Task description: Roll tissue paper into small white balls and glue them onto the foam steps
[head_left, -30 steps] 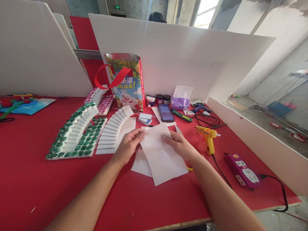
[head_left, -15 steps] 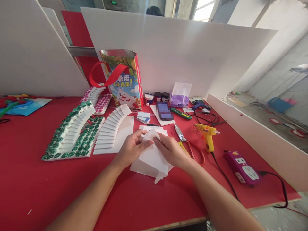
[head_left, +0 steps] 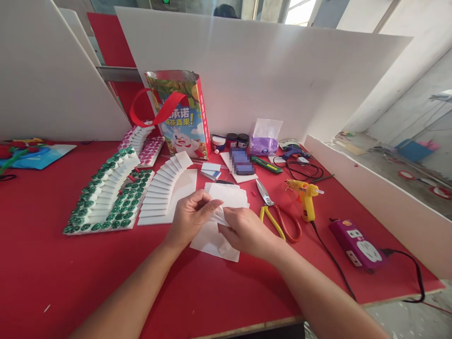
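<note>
Over the desk, in from its front edge, the left hand and right hand pinch 1 bunched white paper, fingertips closed. It looks light, soft, easily torn; gathered folds seem the safest hold.

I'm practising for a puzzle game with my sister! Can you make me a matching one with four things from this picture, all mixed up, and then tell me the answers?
Things:
1. Glue gun
2. Scissors
3. Power strip
4. Bunched white sheet

Colour or place:
A. Purple, with sockets on top
B. Pinched between the left hand and the right hand
C. Mostly yellow, with a dark cord
D. Silver, yellow and red

Right pairs: 1-C, 2-D, 3-A, 4-B
</note>
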Motion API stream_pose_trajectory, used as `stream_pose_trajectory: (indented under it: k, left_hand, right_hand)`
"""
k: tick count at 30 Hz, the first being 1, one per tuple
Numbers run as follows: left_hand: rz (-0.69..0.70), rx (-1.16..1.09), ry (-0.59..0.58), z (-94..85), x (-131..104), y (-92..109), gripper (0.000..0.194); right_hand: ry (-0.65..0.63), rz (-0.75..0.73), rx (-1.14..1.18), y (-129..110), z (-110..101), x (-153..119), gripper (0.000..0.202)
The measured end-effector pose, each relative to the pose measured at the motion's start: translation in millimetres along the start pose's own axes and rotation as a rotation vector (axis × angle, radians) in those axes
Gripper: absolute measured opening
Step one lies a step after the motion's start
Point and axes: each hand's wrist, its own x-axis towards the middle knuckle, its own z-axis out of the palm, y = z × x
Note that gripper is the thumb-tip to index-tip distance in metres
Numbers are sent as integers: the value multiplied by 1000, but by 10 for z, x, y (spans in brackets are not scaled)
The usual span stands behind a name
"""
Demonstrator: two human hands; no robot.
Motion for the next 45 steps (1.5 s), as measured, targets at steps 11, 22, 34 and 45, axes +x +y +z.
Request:
stream_pose_trajectory:
  k: [11,22,34,45]
  left_hand:
    - [-204,1,-431,-89,-20,57,64]
    - [-265,-168,-357,11,-7,12,40]
    - [-178,-247,-336,-91,26,64,24]
    - [-236,-401,-247,-203,69,101,25]
  right_hand:
    - [36,109,383,69,-129,-60,28]
    - [-143,78,-362,-77,-163,-40,22]
    - [-9,157,-156,43,-376,-165,12]
    - [-203,327,-7,94,-662,-750,10]
